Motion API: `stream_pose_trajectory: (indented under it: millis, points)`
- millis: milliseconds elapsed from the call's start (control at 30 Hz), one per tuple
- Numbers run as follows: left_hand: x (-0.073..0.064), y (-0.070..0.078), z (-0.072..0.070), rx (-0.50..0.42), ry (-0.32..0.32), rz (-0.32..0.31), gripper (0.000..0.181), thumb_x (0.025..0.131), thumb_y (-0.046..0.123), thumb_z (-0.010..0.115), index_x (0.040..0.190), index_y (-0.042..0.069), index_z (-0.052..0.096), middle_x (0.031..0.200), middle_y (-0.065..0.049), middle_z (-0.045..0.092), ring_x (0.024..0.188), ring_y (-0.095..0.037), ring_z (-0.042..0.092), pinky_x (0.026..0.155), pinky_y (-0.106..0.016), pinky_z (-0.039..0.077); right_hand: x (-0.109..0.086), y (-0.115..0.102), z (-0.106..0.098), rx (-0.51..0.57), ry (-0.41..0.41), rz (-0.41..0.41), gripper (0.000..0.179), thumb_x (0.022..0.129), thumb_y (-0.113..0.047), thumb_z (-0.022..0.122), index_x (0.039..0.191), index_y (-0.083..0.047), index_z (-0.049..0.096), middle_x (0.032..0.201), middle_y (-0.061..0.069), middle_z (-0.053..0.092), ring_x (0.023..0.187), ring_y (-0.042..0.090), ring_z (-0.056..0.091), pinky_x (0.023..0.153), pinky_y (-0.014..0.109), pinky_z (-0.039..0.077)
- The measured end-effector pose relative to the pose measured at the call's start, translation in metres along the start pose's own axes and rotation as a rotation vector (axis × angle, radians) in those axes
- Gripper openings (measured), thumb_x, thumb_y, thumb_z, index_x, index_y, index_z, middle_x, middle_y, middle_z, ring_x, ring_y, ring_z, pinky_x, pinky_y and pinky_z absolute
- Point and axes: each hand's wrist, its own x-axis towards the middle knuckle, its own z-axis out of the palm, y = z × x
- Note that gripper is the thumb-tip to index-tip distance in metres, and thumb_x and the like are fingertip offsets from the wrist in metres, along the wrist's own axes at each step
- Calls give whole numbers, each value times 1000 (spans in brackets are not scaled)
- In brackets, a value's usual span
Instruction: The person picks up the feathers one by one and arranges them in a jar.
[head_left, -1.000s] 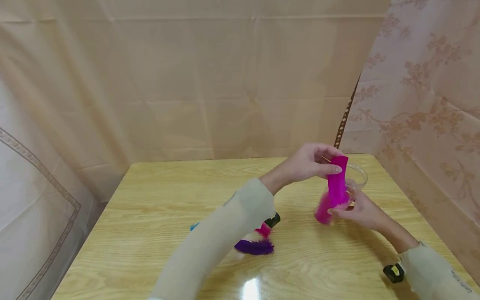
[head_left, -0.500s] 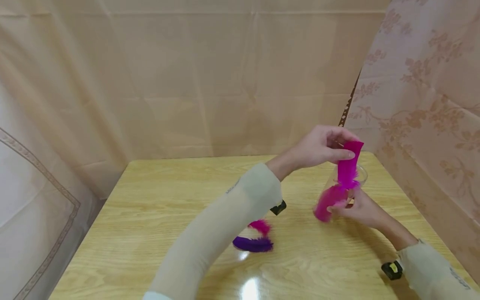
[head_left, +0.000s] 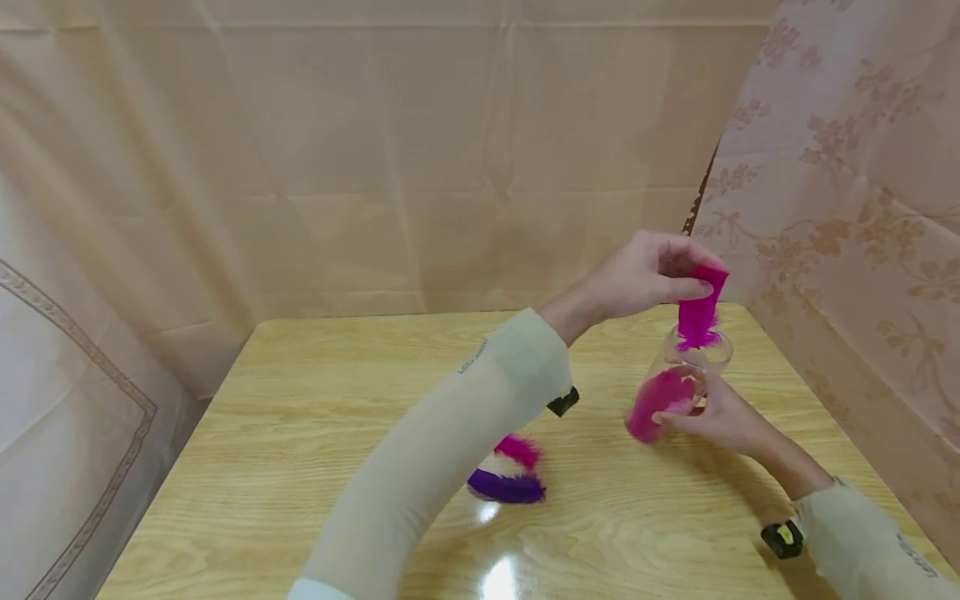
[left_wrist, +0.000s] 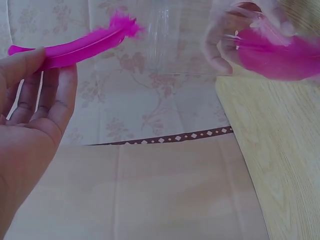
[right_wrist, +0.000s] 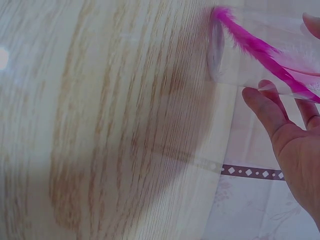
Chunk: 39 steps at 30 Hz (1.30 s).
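Feather of vivid magenta [head_left: 699,310], pinched by the left hand [head_left: 645,271], has risen just above the mouth of the clear cylindrical jar [head_left: 665,364], apart from the pink plumage [head_left: 660,402] inside; the right hand [head_left: 723,421] clasps the jar. That plumage is blurred; the cream sleeve [head_left: 442,442] part-hides a hot-pink feather [head_left: 520,452] on the bench [head_left: 300,400].

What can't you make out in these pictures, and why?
Head view: part of the held feather, behind the left hand.
Head view: one end of the pink feather on the table, behind the left sleeve.
Head view: lettering on that sleeve, too small.
Right wrist view: the mouth of the clear jar, cut off by the right edge.
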Motion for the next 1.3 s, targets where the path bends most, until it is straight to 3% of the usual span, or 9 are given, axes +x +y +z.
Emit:
stream_pose_trajectory:
  millis: [167,433,667,867,1200,1300]
  points:
    - [3,-1,4,23,-18,14,26,93,-5,68,119,-5,69,111,-11,70,94,-15,68,82,-21,56,1,0,1,24,-2,-12,87,87,-16,82,150,-14,23,141,26,42,115,44,49,78,31,57]
    - [6,-11,13,68,-77,42,23,93,-7,67,116,-6,69,108,-11,71,93,-15,68,83,-19,55,-2,-2,-2,-14,-17,6,78,89,-19,81,147,-1,34,139,24,45,107,35,56,77,29,57]
    - [7,-23,21,145,-107,-7,24,94,-7,66,117,-2,71,108,-7,70,94,-10,67,83,-14,52,-1,1,2,56,-9,-67,65,88,-10,80,138,-4,40,126,20,54,98,19,62,72,35,60]
    - [6,-32,23,189,-118,-25,24,94,-7,65,118,-3,70,111,-12,70,91,-10,67,81,-14,52,-1,1,1,44,-15,-59,62,89,-13,80,138,-7,43,124,14,58,102,20,60,75,35,60]
    - [10,-26,28,394,-165,-53,26,97,-2,64,122,3,69,110,-3,70,97,-9,66,81,-8,48,-4,-1,-2,21,-25,-75,62,89,-11,80,138,-4,43,124,14,60,103,19,59,76,33,59]
    - [11,-26,29,415,-185,-50,27,97,-2,63,123,3,67,111,-3,70,98,-8,66,81,-8,48,-4,0,-2,22,-24,-72,65,89,-12,80,141,-3,41,125,12,59,103,17,59,76,33,59]
